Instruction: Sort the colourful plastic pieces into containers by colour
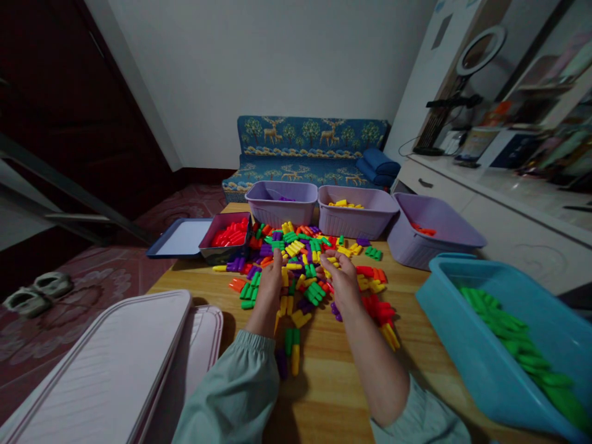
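Observation:
Bullet-shaped plastic building blocks [316, 293] in green, yellow, red, orange and purple lie in a loose heap on the wooden table [333, 382]. At the heap's left side is my left hand [272, 282], seen edge-on with the thumb on top; its other fingers are mostly hidden, and yellow blocks are beside them. Across from it, my right hand [343, 279] has its fingers curled in, closed on a yellow building block [330, 264] at the fingertips. A gap with blocks beneath separates the two hands.
Behind the heap stand lilac bins holding purple [282, 213], yellow [356, 222] and orange [430, 246] blocks. A teal bin [444, 296] of green blocks is at right. At left are a box [226, 253] of red blocks, its lid [180, 237] and stacked pale lids [115, 351].

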The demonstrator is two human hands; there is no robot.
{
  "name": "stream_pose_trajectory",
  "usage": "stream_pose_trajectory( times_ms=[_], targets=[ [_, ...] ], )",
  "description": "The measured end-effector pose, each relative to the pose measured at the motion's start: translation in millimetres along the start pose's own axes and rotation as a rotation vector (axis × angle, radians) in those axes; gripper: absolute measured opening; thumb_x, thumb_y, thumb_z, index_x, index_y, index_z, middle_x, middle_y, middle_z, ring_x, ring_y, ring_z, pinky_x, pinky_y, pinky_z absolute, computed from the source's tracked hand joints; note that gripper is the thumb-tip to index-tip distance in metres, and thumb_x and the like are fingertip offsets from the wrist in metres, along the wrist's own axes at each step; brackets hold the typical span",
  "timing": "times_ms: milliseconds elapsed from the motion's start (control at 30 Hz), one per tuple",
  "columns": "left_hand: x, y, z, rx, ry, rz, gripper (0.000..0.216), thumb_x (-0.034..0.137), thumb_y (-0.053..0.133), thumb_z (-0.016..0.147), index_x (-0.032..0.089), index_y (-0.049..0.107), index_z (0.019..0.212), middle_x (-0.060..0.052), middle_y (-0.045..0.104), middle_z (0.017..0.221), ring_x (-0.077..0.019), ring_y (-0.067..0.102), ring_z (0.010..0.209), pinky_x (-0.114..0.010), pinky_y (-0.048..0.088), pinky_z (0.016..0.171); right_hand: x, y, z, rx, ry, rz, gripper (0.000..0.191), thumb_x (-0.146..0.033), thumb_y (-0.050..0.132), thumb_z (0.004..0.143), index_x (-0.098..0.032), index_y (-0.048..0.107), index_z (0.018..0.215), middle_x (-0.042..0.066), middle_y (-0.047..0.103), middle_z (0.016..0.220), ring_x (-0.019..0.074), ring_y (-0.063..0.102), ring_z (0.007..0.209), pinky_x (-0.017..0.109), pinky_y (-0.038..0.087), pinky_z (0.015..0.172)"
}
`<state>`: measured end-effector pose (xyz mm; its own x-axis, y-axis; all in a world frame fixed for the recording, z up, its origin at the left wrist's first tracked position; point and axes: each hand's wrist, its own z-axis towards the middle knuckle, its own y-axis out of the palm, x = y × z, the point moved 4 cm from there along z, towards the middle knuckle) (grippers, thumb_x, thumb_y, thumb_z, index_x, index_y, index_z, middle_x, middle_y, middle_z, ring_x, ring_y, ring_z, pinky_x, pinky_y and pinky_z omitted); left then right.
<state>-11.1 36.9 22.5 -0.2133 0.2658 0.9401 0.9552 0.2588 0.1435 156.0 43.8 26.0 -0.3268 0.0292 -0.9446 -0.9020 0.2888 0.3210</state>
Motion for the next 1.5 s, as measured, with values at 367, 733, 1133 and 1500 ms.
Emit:
stream_pose_trajectory(
  times_ms=[367, 733, 1133, 1500],
  targets=[
    [9, 17, -8, -0.352, -0.103, -0.701, 0.057, 0.058, 0.042, 0.090, 0.015, 0.045, 0.127, -0.018, 0.066, 0.110, -0.0232, 0.068, 0.093, -0.038, 0.055, 0.080, -2, 14, 17, -0.192, -0.389, -1.189, 0.053, -0.011, 0.057, 0.071, -0.025, 0.065, 0.121, 0.008, 0.062, 0.126, 0.0253, 0.059, 0.112, 0.036, 0.045, 0.097],
    [5, 14, -3, -0.431, -0.117, -0.839, 0.057, 0.058, 0.044, 0.089, 0.016, 0.054, 0.127, -0.016, 0.063, 0.120, -0.0266, 0.062, 0.110, -0.041, 0.054, 0.088, -15, 11, 9, 0.016, -0.397, -1.118, 0.020, -0.022, 0.059, 0.076, -0.024, 0.070, 0.093, 0.005, 0.070, 0.099, 0.0223, 0.065, 0.088, 0.032, 0.050, 0.074],
    [10, 14, -9, -0.442, -0.102, -0.708, 0.055, 0.054, 0.045, 0.090, 0.020, 0.053, 0.131, -0.014, 0.064, 0.120, -0.0258, 0.064, 0.107, -0.033, 0.055, 0.078, 5, 23, 7, -0.079, 0.186, -0.119, 0.033, -0.044, 0.065, 0.069, -0.015, 0.069, 0.083, 0.002, 0.066, 0.060, 0.0113, 0.050, 0.038, 0.023, 0.042, 0.033],
    [12, 13, -8, -0.432, -0.023, -0.673, 0.056, 0.049, 0.048, 0.089, 0.017, 0.050, 0.135, -0.013, 0.067, 0.116, -0.0235, 0.064, 0.103, -0.038, 0.052, 0.089, 7, 24, 8, -0.154, -0.071, -0.337, 0.046, -0.045, 0.074, 0.066, -0.024, 0.068, 0.107, 0.001, 0.068, 0.080, 0.0182, 0.065, 0.071, 0.028, 0.055, 0.057]
  ],
)
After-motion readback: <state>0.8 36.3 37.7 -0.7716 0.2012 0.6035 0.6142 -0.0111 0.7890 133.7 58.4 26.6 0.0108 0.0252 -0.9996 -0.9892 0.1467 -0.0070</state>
